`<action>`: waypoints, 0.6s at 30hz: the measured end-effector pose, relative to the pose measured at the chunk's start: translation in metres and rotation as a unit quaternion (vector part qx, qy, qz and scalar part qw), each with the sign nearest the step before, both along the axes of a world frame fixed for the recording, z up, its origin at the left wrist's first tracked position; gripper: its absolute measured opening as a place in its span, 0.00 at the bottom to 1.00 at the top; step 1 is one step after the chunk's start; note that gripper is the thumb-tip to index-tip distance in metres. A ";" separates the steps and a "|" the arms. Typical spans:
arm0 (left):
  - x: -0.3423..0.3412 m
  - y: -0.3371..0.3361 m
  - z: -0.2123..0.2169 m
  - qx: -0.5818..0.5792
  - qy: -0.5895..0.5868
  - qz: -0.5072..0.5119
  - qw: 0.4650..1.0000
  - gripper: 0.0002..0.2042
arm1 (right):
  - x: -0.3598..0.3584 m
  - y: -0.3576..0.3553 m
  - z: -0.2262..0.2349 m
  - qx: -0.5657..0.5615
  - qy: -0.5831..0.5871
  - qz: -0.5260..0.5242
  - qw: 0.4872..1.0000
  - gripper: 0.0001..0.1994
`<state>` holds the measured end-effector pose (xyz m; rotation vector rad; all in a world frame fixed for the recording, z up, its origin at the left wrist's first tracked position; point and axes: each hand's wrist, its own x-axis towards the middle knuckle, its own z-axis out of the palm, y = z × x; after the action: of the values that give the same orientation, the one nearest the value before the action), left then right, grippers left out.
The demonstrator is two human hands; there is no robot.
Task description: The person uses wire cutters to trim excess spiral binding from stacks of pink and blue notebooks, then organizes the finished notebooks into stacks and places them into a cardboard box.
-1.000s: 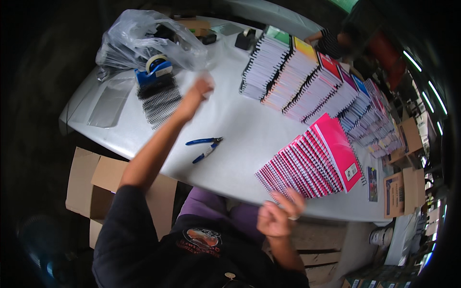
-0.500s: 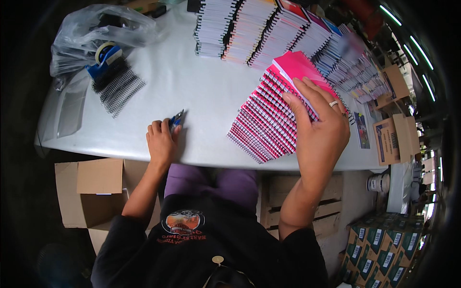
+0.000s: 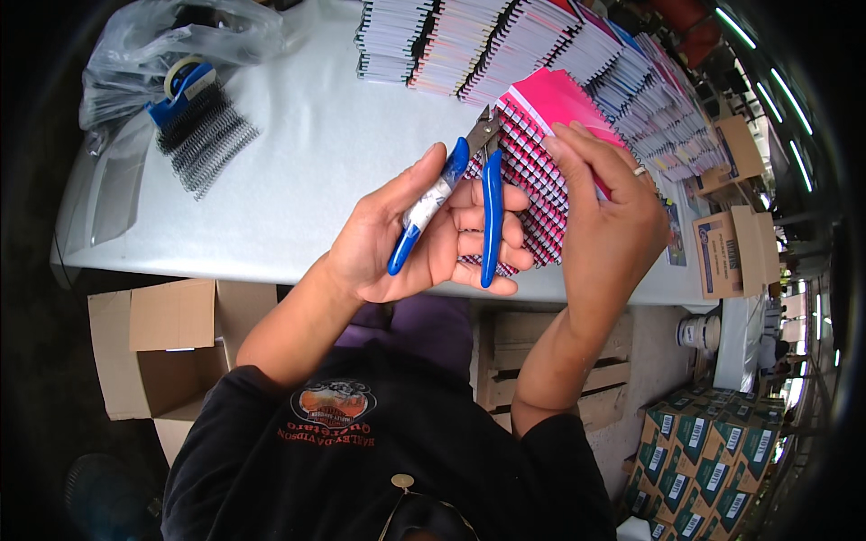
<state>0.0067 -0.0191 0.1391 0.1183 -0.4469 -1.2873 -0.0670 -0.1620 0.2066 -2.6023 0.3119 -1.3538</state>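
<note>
Blue-handled wire cutters (image 3: 492, 203) lie across my upturned left hand (image 3: 406, 225), the handles spread and one grip wrapped in whitish tape. Their jaws are parted at the upper corner of a stack of pink spiral notebooks (image 3: 534, 191), beside the coil's end; I cannot tell whether they touch the wire. My right hand (image 3: 613, 198), wearing a ring, pinches the edge of the top pink notebook (image 3: 564, 104). My fingertips there are partly hidden by the hand itself.
Tall rows of spiral-bound notebooks (image 3: 469, 45) line the far side of the table (image 3: 298, 162). Loose black wire coils (image 3: 212, 149), a blue tape dispenser (image 3: 183, 95) and a clear plastic bag (image 3: 135, 63) lie at left. Cardboard boxes (image 3: 171, 316) stand below left and at right.
My left hand has lifted the wire cutters off the table and brought them right, turning palm up, to the notebooks' coil. My right hand stays at the top notebook.
</note>
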 end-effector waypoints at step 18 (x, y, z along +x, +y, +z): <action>0.007 0.027 0.015 0.290 -0.282 0.148 0.902 0.33 | -0.010 0.001 -0.003 -0.043 0.056 -0.021 0.997 0.14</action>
<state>0.0139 0.0076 0.1542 1.0478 -0.4971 -1.0339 -0.0766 -0.1610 0.2035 -2.7650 0.3338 -1.2636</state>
